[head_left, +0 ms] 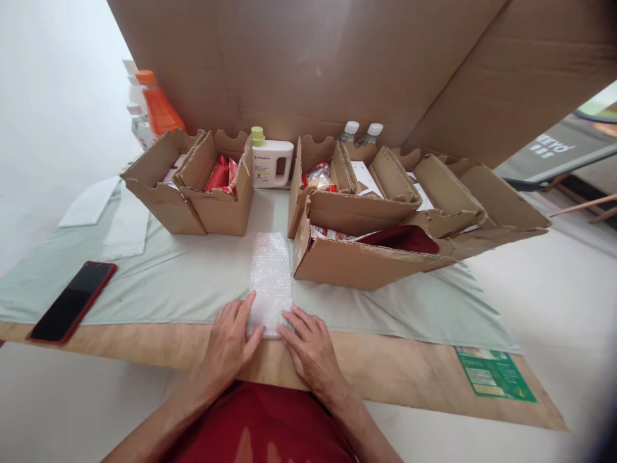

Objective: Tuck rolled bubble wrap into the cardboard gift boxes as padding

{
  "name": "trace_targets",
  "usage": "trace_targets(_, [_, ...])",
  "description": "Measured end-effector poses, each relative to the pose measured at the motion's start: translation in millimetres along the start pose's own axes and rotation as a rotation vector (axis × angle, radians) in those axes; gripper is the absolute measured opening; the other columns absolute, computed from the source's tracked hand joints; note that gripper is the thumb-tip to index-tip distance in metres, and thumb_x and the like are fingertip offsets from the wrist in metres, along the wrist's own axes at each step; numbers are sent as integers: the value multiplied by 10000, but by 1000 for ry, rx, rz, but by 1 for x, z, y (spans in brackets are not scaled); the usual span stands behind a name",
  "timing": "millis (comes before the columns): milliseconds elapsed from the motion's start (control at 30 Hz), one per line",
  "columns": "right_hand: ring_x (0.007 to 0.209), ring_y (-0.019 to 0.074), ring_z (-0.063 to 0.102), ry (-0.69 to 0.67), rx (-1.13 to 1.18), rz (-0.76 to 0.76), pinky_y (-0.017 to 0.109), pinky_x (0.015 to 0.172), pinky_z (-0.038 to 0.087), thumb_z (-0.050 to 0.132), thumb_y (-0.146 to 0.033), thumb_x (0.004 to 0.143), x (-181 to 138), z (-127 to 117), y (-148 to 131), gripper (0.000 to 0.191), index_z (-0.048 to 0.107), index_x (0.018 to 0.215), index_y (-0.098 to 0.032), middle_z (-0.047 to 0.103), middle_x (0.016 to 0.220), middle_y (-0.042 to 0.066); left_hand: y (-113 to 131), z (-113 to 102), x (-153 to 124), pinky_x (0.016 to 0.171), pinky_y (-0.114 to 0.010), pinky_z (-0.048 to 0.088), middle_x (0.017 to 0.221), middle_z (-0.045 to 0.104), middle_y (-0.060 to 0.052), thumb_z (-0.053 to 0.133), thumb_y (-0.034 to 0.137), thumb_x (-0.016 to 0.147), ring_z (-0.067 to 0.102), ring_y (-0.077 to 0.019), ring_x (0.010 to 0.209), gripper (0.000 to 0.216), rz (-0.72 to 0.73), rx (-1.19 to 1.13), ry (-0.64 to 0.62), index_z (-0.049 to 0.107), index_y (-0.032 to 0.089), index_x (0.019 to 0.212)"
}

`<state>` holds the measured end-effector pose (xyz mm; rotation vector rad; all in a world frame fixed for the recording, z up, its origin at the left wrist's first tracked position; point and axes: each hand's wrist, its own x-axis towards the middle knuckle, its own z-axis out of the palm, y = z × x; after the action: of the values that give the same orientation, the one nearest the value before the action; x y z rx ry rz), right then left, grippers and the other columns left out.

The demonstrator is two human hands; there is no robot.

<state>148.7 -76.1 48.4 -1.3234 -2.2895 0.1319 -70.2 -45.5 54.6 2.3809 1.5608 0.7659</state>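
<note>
A flat strip of clear bubble wrap (270,276) lies lengthwise at the table's front edge, its near end between my two hands. My left hand (232,335) rests along its left side, fingers stretched forward and fingertips touching the edge. On the opposite side my right hand (311,344) lies with fingers extended, the tips on the wrap's near right corner. Neither hand is gripping anything. Whether the wrap is a single sheet, folded, or a pouch cannot be made out.
Cardboard bins (222,212) with red packets stand back left; more bins (357,263) are at right. Between them is a white jug (272,164) with a green cap. A phone (72,302) and white sheets (128,225) lie left. A cardboard wall (313,64) rises behind.
</note>
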Motion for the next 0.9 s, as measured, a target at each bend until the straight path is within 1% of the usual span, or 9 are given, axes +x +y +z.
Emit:
trace_targets(67, [1298,282,574,23,16,-29,457,993,466,509,-14,908,3,-1,1,363,677,1161,-213,704,1309,93,5,-6,-9,988,-493,511,1305,634,-169,605,276,937,610,-327,1180,556,107,-4,17,451,198,1466])
trace_targets(133, [1234,254,611,22,79,-45,432,996,456,479,-5,922,6,-6,-1,359,667,1156,-202,723,1264,86,10,-11,-15,1035,-489,490,1334,623,-149,594,200,936,564,-319,1259,421,187,-28,1,556,220,1355])
trace_targets(233, [1033,201,671,-7,214,-2,367,913,480,454,-60,988,13,-14,-1,290,660,1135,-203,758,1119,66,14,-17,-16,1053,-517,477,1372,591,-148,573,109,921,522,-330,1316,273,177,-22,84,668,228,1147])
trace_targets(333, [933,191,671,-35,296,50,342,844,486,450,-117,1023,23,-16,2,244,662,1094,-215,762,1034,47,15,-20,-11,1109,-611,402,1542,454,-180,635,149,902,392,-405,1445,254,180,4,134,683,216,1142])
trace_targets(400, [919,197,665,-69,319,76,342,832,485,456,-137,1029,29,-14,5,228,663,1071,-223,757,1009,39,11,-18,-8,1107,-593,394,1398,608,-155,608,131,920,485,-368,1378,205,217,-34,107,679,215,1094])
trace_targets(467, [891,194,662,-98,338,104,335,815,491,463,-150,1030,32,-12,7,213,660,1038,-231,751,965,27,5,-13,-4,1011,-504,462,1054,743,-79,558,108,946,653,-276,1111,164,213,-112,64,666,215,1006])
trace_targets(567, [940,198,670,20,303,140,338,837,509,481,-170,1027,28,-12,7,181,638,1102,-220,747,1032,47,-5,-3,4,786,-386,515,797,709,-21,570,167,956,659,-207,778,118,118,-178,34,667,205,1012])
trace_targets(667, [1097,238,642,171,133,100,395,915,492,516,-164,1003,21,-12,4,236,611,1215,-203,712,1202,106,-12,6,13,709,-354,526,785,707,-21,604,205,942,649,-208,721,177,51,-148,43,672,196,1105])
trace_targets(900, [1209,277,610,48,41,-69,452,976,448,542,-114,975,30,-2,11,257,650,1187,-212,740,1195,78,-10,2,13,895,-433,513,1161,685,-151,593,201,952,644,-293,1063,278,97,-99,99,630,155,1223])
